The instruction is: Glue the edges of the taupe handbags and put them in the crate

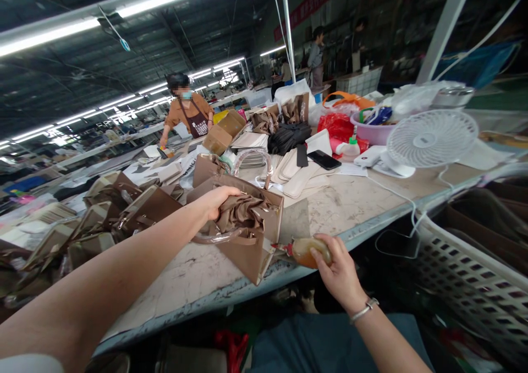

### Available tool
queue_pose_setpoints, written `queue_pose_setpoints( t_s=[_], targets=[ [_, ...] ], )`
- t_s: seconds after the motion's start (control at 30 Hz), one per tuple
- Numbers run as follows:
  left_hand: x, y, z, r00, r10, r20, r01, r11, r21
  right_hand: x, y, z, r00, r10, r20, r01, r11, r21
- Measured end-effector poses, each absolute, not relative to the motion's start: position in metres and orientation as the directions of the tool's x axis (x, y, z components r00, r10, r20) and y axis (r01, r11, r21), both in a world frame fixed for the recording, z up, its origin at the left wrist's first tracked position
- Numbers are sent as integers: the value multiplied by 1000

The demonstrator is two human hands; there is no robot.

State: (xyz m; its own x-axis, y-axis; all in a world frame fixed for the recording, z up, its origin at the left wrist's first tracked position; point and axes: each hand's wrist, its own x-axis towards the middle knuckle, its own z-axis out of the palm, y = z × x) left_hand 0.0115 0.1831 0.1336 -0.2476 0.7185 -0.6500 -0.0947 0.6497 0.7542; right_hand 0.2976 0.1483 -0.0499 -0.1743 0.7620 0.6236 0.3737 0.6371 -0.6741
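Observation:
A brown handbag (264,252) stands tilted near the table's front edge, its top agape and crumpled lining showing. Its handles are wrapped in clear plastic. My left hand (218,199) is closed on the bag's upper rim, with some fingers hidden by the lining. In my right hand (338,268) is a squeeze bottle (307,252) of amber liquid, apparently glue. The bottle lies sideways, and its red nozzle points left at the side edge of the bag, touching it or very close; I cannot tell which.
Several brown bags (140,210) crowd the table at left. Behind are a phone (324,159), pale panels (299,180), a white fan (431,139) with its cable and a purple basin (373,131). A white crate (474,268) stands at right. A co-worker (190,111) stands across the table.

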Motion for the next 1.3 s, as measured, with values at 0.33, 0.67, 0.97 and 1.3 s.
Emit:
queue_pose_setpoints(
  t_s=[0.33, 0.67, 0.97, 1.3],
  targets=[
    [13, 180, 137, -271, 710, -650, -109, 648, 754, 302, 163, -16, 38, 544, 838, 391, 764, -513],
    [14, 183, 135, -267, 728, -631, -102, 630, 770, 298, 150, -37, -160, 650, 743, 326, 745, -582],
    [12, 181, 136, -268, 724, -635, -104, 634, 767, 302, 157, -29, -46, 592, 805, 348, 764, -543],
    [9, 182, 131, -252, 743, -620, -105, 616, 781, 292, 138, -55, -146, 789, 597, 369, 604, -707]
  ],
)
